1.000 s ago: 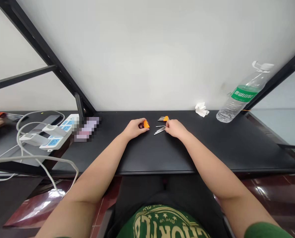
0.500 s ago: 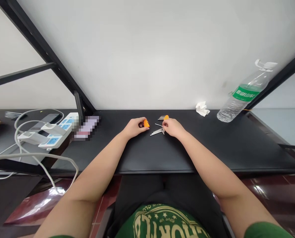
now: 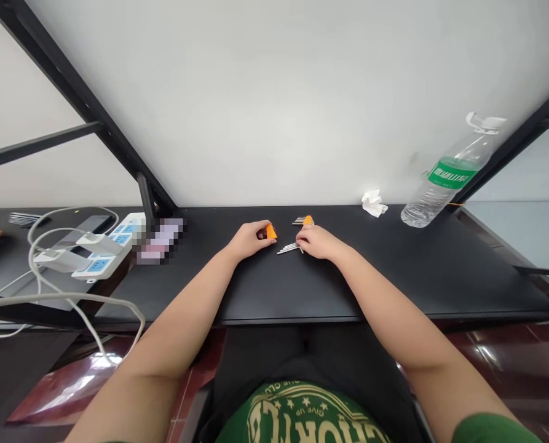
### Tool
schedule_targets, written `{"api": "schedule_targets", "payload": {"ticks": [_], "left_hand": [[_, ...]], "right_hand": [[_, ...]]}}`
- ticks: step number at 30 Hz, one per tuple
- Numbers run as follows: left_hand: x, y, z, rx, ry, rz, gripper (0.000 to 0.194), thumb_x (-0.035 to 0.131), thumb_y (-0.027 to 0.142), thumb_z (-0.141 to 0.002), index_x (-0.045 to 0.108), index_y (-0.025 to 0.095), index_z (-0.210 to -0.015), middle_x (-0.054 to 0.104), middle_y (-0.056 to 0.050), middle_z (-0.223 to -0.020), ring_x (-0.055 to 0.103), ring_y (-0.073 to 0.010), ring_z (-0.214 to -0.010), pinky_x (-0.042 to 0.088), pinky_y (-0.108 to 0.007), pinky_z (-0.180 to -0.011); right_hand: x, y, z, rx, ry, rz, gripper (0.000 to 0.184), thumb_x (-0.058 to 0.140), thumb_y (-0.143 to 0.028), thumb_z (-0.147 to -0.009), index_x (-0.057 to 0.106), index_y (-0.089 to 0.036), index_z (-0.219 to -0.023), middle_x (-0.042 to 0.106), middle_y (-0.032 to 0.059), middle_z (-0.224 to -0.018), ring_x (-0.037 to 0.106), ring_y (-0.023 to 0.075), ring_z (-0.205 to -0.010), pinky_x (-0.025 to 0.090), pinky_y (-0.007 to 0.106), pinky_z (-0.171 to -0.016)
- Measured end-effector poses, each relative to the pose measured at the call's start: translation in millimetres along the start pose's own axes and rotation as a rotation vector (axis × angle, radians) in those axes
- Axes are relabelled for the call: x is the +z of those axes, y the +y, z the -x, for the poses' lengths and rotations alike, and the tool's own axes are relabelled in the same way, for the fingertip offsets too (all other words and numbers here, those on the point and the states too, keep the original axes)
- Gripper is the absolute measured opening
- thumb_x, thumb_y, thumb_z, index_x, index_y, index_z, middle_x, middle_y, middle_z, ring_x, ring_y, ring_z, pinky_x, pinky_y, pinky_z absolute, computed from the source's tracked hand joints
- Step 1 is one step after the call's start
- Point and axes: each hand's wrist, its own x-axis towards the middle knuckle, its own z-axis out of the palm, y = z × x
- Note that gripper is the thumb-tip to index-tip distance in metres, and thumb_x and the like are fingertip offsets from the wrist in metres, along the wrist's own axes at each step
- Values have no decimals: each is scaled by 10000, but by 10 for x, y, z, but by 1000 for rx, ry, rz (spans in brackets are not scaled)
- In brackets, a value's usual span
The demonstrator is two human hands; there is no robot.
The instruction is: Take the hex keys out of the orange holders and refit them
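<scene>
The left hand curls closed around a small orange plastic holder; just beside it, the right hand pinches thin L-shaped metal hex keys on the matte black worktop.

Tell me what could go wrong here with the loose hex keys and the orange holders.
The loose hex keys lie fanned at the right hand; a sweep might scatter them across the black table. The left hand covers most of the orange holder, so its slots are hidden. The second holder sits close behind the right hand and could get knocked.
</scene>
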Motion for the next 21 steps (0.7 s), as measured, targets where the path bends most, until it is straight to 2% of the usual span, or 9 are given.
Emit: {"api": "schedule_targets", "payload": {"ticks": [3, 8, 10, 12, 15, 18, 21], "left_hand": [[9, -22, -3, 28, 6, -3, 412, 795, 475, -811, 722, 223, -1128, 662, 9, -870, 529, -153, -738, 470, -292, -720], [28, -46, 3, 86, 31, -20, 497, 806, 492, -820, 730, 211, -1222, 694, -16, -923, 576, -172, -767, 516, -324, -762], [39, -29, 9, 133, 35, -15, 532, 819, 500, -826, 731, 206, -1261, 707, -27, -944, 602, -179, -779, 538, -337, -784], [56, 15, 16, 209, 35, -2, 549, 835, 502, -840, 732, 207, -1291, 719, -41, -983, 625, -182, -799, 555, -347, -814], [87, 130, 25, 327, 23, 24, 525, 837, 487, -878, 732, 216, -1315, 737, -64, -1066, 652, -183, -837, 573, -347, -839], [112, 261, 34, 395, -4, 22, 479, 810, 478, -926, 729, 234, -1330, 752, -72, -1079, 682, -197, -897, 579, -341, -840], [119, 356, 46, 432, -6, 19, 460, 810, 473, -934, 728, 238, -1320, 772, -71, -1087, 702, -207, -926, 578, -343, -844]], "right_hand": [[-21, -102, 43, 21, -40, 3, 102, 684, -265, -1006, 746, -189, -1034, 675, 91, -1151, 630, 201, -949, 459, 299, -795], [-53, -180, 99, 37, -68, 30, 32, 682, -200, -958, 700, -185, -979, 673, 95, -1139, 613, 192, -882, 423, 301, -721], [-63, -178, 96, 19, -32, -17, 36, 695, -184, -929, 694, -188, -965, 684, 88, -1104, 615, 194, -881, 430, 303, -737], [-61, -168, 71, 12, 57, -159, 47, 685, -196, -936, 697, -190, -981, 702, 67, -1034, 623, 189, -866, 455, 310, -772], [-25, -147, 18, 49, 153, -470, 154, 646, -325, -1002, 725, -209, -1064, 711, 25, -911, 628, 177, -784, 491, 325, -770], [40, -127, -20, 50, 72, -731, 262, 637, -467, -1018, 738, -231, -1072, 648, -16, -717, 596, 169, -646, 499, 322, -679], [90, -97, -44, 22, 12, -897, 337, 697, -542, -978, 711, -213, -910, 571, -35, -620, 530, 135, -550, 471, 289, -595]]}}
